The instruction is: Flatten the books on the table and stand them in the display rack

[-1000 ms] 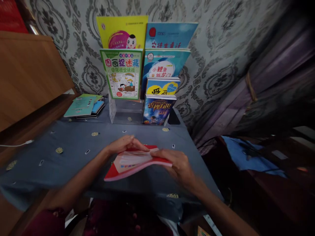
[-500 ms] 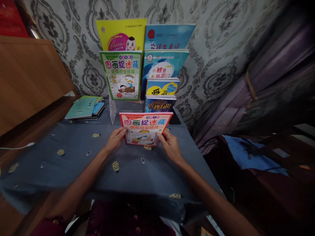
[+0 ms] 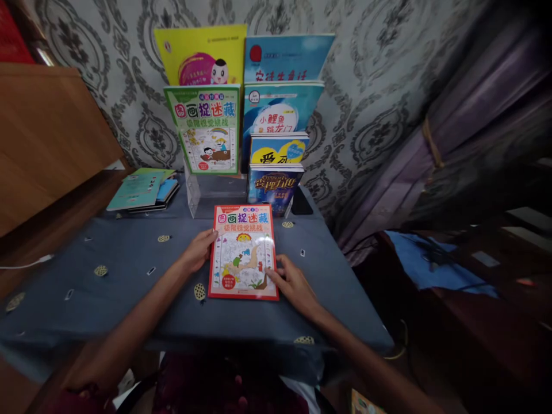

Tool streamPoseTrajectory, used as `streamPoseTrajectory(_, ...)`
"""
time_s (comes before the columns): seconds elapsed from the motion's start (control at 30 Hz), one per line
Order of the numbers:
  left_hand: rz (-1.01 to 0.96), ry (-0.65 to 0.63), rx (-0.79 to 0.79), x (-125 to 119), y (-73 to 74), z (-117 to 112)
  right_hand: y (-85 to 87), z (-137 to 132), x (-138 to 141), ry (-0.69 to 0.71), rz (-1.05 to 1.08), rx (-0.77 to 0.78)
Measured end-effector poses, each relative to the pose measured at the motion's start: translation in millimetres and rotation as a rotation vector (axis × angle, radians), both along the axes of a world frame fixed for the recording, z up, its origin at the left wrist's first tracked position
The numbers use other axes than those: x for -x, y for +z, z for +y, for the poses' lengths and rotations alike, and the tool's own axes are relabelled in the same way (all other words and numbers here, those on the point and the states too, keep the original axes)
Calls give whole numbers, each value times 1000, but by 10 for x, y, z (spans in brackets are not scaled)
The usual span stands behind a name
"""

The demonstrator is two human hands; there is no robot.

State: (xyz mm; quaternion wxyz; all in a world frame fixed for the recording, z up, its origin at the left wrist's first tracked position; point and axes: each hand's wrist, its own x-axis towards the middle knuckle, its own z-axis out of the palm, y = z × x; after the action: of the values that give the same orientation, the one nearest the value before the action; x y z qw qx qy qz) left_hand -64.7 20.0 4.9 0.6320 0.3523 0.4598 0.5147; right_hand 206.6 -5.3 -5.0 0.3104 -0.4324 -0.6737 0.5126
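Note:
Between both hands is a red-bordered picture book (image 3: 242,256), its cover facing up toward me. My left hand (image 3: 200,249) grips the book's left edge near the top. Lower down, my right hand (image 3: 293,280) pinches its right edge, thumb on the cover. Behind the book stands a clear tiered rack (image 3: 207,198). A green-bordered book (image 3: 207,129) and a tall yellow book (image 3: 200,54) lean in its left side. Its right side carries blue books, among them a dark blue one (image 3: 273,184) in front.
A loose stack of books (image 3: 142,192) lies at the table's back left. A black phone-like slab (image 3: 301,201) rests right of the rack. A white cable (image 3: 30,264) crosses the left edge. A purple curtain (image 3: 401,167) hangs at the right, by a patterned wall (image 3: 371,69).
The red-bordered book has gone from tilted up to lying flatter and nearer me, showing its whole cover. My right hand slid lower along its edge. The view shifted slightly.

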Motion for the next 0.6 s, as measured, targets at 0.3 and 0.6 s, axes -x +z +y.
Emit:
streamPoseTrajectory(0.3,568,-128,14,179,-175,169,-15,135,-7,-14,-195,69)
streamPoseTrajectory(0.6,1526,-27,-335,150,-7,232,-29,220,-17,-2,-131,56)
